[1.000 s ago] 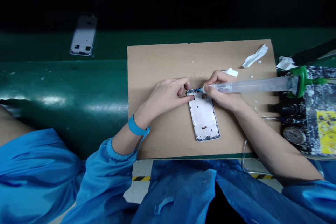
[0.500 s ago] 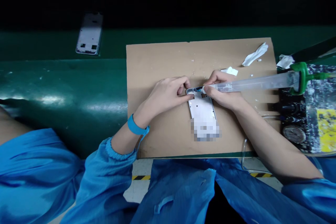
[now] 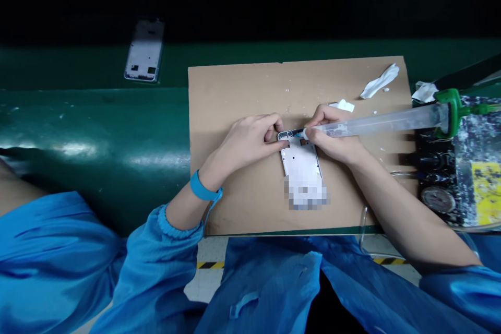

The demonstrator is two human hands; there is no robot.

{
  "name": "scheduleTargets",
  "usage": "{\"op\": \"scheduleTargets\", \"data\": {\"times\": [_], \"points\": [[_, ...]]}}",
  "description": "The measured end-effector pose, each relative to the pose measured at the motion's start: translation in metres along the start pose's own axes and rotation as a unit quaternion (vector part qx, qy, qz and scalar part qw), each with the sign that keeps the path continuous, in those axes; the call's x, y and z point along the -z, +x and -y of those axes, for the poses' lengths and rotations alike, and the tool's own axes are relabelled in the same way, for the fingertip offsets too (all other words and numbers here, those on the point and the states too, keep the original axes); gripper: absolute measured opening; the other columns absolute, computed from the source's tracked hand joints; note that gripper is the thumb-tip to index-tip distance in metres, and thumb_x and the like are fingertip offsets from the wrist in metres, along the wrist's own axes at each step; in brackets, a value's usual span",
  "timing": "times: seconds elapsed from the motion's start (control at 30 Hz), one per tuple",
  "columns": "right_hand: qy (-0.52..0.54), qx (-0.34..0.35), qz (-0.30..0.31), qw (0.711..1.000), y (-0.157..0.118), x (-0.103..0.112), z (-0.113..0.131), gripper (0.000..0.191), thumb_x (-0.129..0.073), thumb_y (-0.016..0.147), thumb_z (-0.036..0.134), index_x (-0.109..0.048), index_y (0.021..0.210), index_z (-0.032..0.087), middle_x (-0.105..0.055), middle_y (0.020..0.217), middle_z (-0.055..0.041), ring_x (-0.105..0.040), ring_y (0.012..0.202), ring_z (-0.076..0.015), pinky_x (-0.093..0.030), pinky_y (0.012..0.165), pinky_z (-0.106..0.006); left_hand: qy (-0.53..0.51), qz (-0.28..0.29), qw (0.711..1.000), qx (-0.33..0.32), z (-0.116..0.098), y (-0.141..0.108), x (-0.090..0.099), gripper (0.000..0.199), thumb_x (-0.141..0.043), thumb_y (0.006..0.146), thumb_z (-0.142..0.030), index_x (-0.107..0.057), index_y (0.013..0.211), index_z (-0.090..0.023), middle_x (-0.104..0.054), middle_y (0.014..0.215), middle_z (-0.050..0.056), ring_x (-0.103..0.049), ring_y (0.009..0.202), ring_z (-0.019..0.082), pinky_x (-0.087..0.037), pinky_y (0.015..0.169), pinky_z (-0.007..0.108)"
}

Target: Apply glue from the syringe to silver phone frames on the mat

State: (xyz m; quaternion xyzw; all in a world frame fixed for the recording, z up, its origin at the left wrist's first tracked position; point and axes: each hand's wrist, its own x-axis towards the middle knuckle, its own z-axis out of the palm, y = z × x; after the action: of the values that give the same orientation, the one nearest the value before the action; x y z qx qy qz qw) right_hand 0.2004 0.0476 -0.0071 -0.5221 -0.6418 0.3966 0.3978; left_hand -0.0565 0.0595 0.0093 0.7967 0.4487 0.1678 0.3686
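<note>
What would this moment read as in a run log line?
left hand: steadies metal phone frame | right hand: holds syringe | surface: cardboard sheet

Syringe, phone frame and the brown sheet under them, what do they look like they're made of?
The syringe looks like translucent plastic, cloudy and matte, with white paste showing through. The phone frame seems to be metal, with a bright edge and a pale coated face; its lower end is blurred. The brown sheet looks like plain cardboard, dull and uncoated.

The phone frame (image 3: 299, 159) is pale metal with a thin, bright rim, and my syringe (image 3: 376, 125) is clear, smooth plastic. Beneath them lies matt, rough cardboard (image 3: 235, 94) on a glossy green counter (image 3: 97, 120); my sleeve (image 3: 156, 266) is shiny blue cloth.
</note>
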Motion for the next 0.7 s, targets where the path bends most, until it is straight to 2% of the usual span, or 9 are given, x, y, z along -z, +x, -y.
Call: {"op": "scheduleTargets", "data": {"times": [0.23, 0.33, 0.4, 0.5, 0.57, 0.6, 0.67, 0.7], "points": [[0.025, 0.005, -0.005, 1.0, 0.002, -0.001, -0.004, 0.015, -0.076, 0.076, 0.029, -0.064, 0.068, 0.027, -0.067, 0.064, 0.0025, -0.053, 0.057, -0.0149, -0.038, 0.054, -0.029, -0.001, 0.0, 1.0, 0.002, 0.001, 0.0, 0.0, 0.02, -0.086, 0.102, -0.034, -0.067, 0.104, -0.025, -0.067, 0.081, -0.007, -0.064, 0.078, 0.016, -0.04, 0.074, 0.032], [0.084, 0.005, -0.022, 0.996, 0.004, -0.002, -0.007, 0.015, -0.077, 0.077, 0.029, -0.064, 0.069, 0.028, -0.061, 0.057, 0.0052, -0.046, 0.049, -0.0127, -0.034, 0.05, -0.028, -0.003, 0.0, 1.0, -0.005, 0.003, -0.003, -0.001, 0.02, -0.085, 0.103, -0.034, -0.068, 0.106, -0.025, -0.065, 0.082, -0.007, -0.062, 0.077, 0.016, -0.04, 0.073, 0.032], [0.136, 0.013, -0.064, 0.989, 0.005, -0.003, -0.01, 0.016, -0.075, 0.079, 0.03, -0.062, 0.07, 0.029, -0.052, 0.049, 0.0081, -0.037, 0.042, -0.0117, -0.03, 0.047, -0.029, 0.007, 0.006, 1.0, -0.006, 0.005, -0.002, 0.0, 0.021, -0.086, 0.103, -0.036, -0.068, 0.107, -0.025, -0.064, 0.083, -0.006, -0.063, 0.078, 0.016, -0.04, 0.072, 0.032], [0.185, 0.038, -0.176, 0.966, 0.009, -0.005, -0.012, 0.019, -0.074, 0.082, 0.03, -0.06, 0.069, 0.03, -0.047, 0.045, 0.0089, -0.035, 0.04, -0.0127, -0.028, 0.045, -0.03, 0.06, 0.0, 0.998, 0.014, 0.009, 0.013, 0.008, 0.025, -0.083, 0.107, -0.045, -0.07, 0.115, -0.025, -0.072, 0.099, -0.001, -0.07, 0.091, 0.022, -0.046, 0.078, 0.035], [0.204, 0.051, -0.247, 0.946, 0.012, -0.006, -0.013, 0.02, -0.074, 0.082, 0.029, -0.059, 0.069, 0.03, -0.048, 0.046, 0.0086, -0.037, 0.04, -0.0136, -0.03, 0.046, -0.031, 0.123, -0.063, 0.989, 0.054, 0.018, 0.034, 0.02, 0.032, -0.075, 0.113, -0.051, -0.07, 0.127, -0.023, -0.077, 0.124, 0.009, -0.075, 0.108, 0.029, -0.053, 0.086, 0.039], [0.213, 0.055, -0.273, 0.936, 0.013, -0.006, -0.013, 0.021, -0.074, 0.083, 0.028, -0.058, 0.07, 0.03, -0.047, 0.046, 0.0088, -0.037, 0.041, -0.0138, -0.031, 0.046, -0.032, 0.158, -0.126, 0.976, 0.081, 0.024, 0.046, 0.029, 0.037, -0.07, 0.115, -0.053, -0.068, 0.135, -0.021, -0.074, 0.138, 0.014, -0.075, 0.119, 0.033, -0.055, 0.092, 0.042], [0.226, 0.06, -0.302, 0.924, 0.014, -0.005, -0.015, 0.023, -0.076, 0.085, 0.029, -0.056, 0.072, 0.03, -0.046, 0.048, 0.0096, -0.038, 0.041, -0.0139, -0.032, 0.046, -0.032, 0.203, -0.251, 0.936, 0.141, 0.041, 0.066, 0.051, 0.044, -0.06, 0.12, -0.051, -0.062, 0.15, -0.018, -0.068, 0.152, 0.022, -0.071, 0.135, 0.039, -0.057, 0.104, 0.046], [0.228, 0.06, -0.308, 0.922, 0.015, -0.005, -0.016, 0.024, -0.076, 0.087, 0.03, -0.056, 0.073, 0.03, -0.046, 0.049, 0.0099, -0.039, 0.041, -0.014, -0.033, 0.046, -0.032, 0.213, -0.288, 0.918, 0.17, 0.052, 0.073, 0.064, 0.044, -0.058, 0.12, -0.048, -0.061, 0.152, -0.017, -0.066, 0.154, 0.023, -0.07, 0.14, 0.04, -0.057, 0.111, 0.048]]}}
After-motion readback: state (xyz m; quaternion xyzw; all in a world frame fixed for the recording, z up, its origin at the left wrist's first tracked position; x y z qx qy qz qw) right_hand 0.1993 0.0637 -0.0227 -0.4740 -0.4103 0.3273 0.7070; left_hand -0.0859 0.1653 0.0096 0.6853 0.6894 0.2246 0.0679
